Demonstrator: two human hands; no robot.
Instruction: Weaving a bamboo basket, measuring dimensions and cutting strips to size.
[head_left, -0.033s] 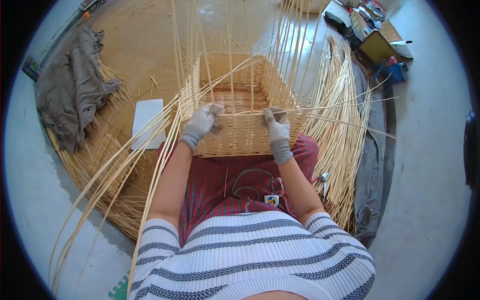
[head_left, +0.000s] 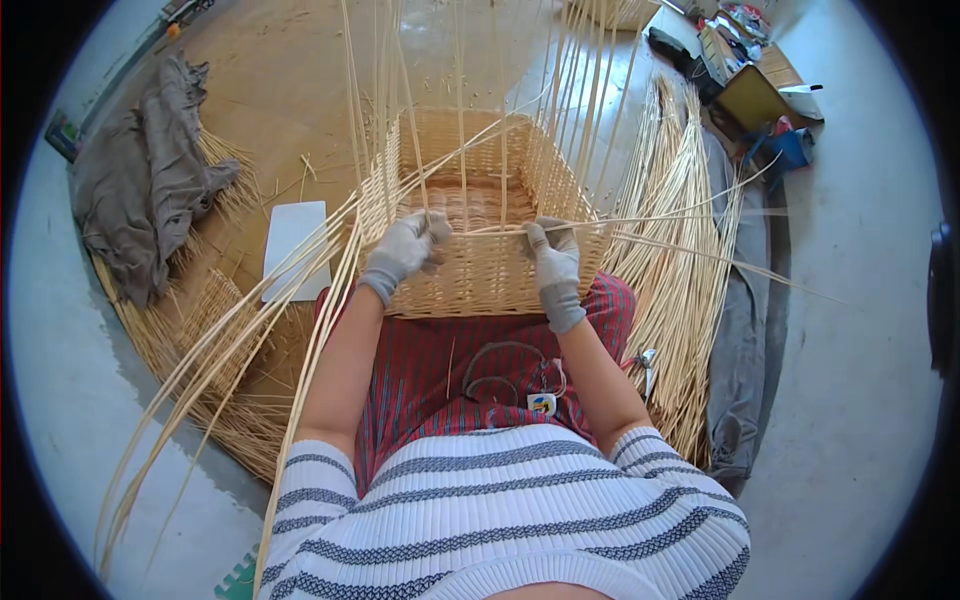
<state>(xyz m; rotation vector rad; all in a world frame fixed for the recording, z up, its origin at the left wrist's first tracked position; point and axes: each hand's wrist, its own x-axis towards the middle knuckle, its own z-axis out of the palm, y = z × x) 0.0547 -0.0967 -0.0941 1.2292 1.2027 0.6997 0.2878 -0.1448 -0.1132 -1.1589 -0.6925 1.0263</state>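
A rectangular wicker basket [head_left: 475,272] sits on my lap, its near wall towards me and tall upright stakes [head_left: 461,100] rising from its sides. My left hand [head_left: 405,245], in a grey-white glove, is closed at the near rim, its fingertips around the base of a stake. At the right part of that rim my gloved right hand [head_left: 553,262] pinches a thin wicker rod [head_left: 487,233] that lies along the top edge. Loose rod ends stick out to the right past my hand. More long wicker rods [head_left: 285,270] slant from the basket down past my left arm.
Bundled wicker rods [head_left: 680,270] lie to my right beside a grey cloth [head_left: 738,400]. On the left are a crumpled grey cloth [head_left: 150,180], a white sheet [head_left: 295,240] and more rods. Scissors [head_left: 648,365] lie by my right knee. Boxes and a blue container [head_left: 793,148] stand at far right.
The loose rod ends at the right have swung, one now reaching further right and lower. My left fingers have shifted slightly at the rim, and the basket sits a touch lower.
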